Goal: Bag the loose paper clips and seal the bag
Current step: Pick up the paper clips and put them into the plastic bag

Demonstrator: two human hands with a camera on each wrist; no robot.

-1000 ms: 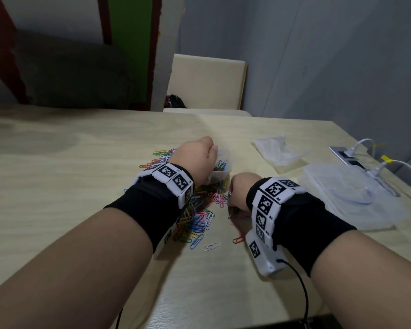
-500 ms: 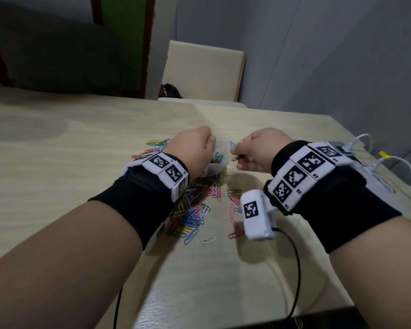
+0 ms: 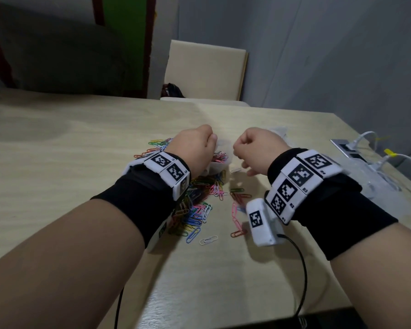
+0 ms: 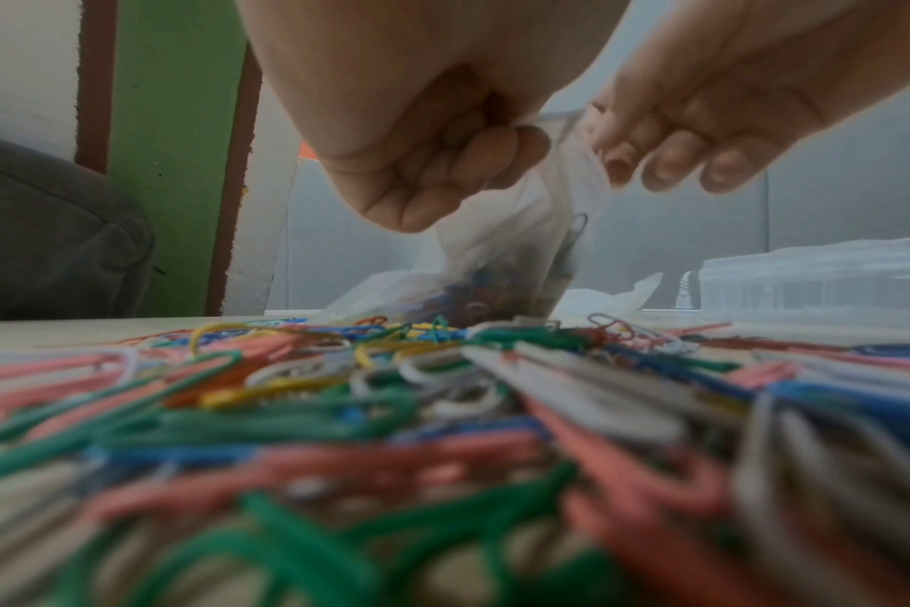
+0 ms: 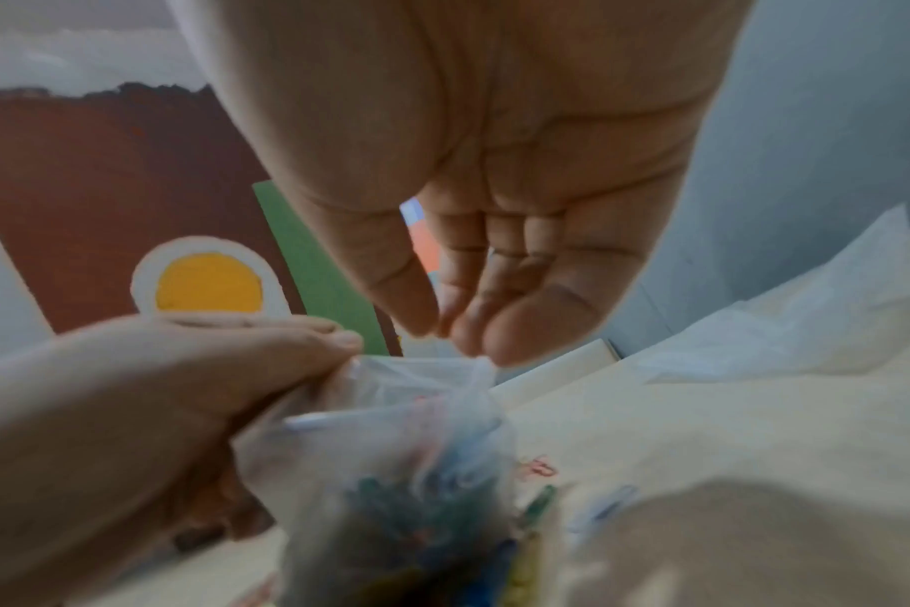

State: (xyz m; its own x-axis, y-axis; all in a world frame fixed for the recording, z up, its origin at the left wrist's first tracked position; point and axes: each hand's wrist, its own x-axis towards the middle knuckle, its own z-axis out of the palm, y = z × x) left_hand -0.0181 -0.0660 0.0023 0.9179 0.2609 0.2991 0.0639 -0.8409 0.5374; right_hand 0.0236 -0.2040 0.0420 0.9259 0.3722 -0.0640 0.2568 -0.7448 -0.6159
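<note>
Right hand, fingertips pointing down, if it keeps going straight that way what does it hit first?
Most likely the open mouth of the clear bag, directly below the right hand. The left hand pinches the rim there. Depth is blurred, so contact may already be close.

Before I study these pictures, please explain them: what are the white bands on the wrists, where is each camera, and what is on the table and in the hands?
No machine here: a person works with bare hands. The white bands carry patterned markers. One picture comes from a head camera, the others from a camera under each wrist. The left hand pinches a clear bag partly filled with paper clips. The right hand hovers at the bag's mouth, fingers bunched; no clip shows in them. Many coloured clips lie on the table, beside a clear plastic box.
</note>
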